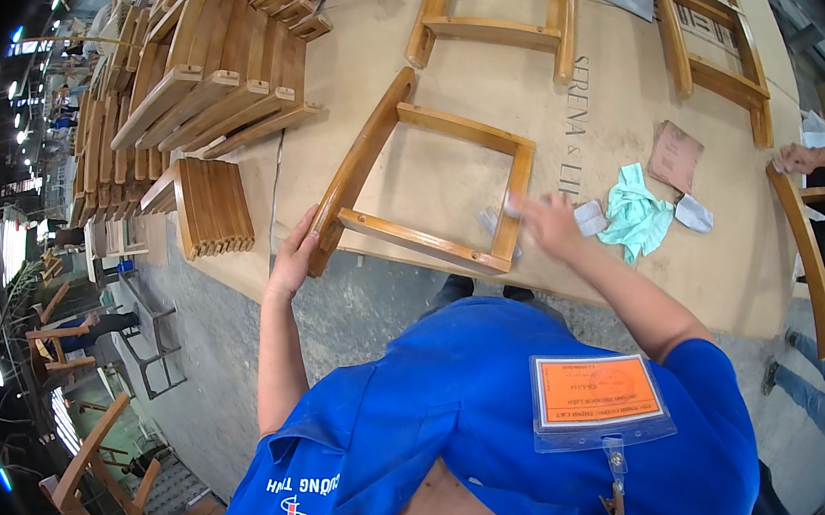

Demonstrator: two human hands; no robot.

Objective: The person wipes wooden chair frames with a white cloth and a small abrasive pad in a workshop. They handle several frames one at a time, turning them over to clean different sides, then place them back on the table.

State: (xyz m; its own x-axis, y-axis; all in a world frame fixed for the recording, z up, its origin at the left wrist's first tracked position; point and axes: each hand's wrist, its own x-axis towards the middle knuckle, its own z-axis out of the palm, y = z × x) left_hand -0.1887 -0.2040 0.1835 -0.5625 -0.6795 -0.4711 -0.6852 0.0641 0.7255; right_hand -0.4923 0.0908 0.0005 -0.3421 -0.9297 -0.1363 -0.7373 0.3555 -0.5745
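Head view: the wooden frame (424, 242) is laid at the near edge of the cardboard-covered table (631, 281), its curved leg (357, 166) grasped low by the wrapped fingers of the left hand (295, 250), presumably for steadiness. At the opposite rail (520, 173), the right hand (552, 222) is blurred; its closure and contents cannot be told

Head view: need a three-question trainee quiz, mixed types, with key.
1. Fill in: The green cloth lies to the ____ of the nearest wooden frame.
2. True or false: The wearer's left hand is on the curved bar of that frame.
3. Multiple choice: What colour is the sheet just beyond the green cloth? A) pinkish brown B) bright blue C) black

Key: 1. right; 2. true; 3. A
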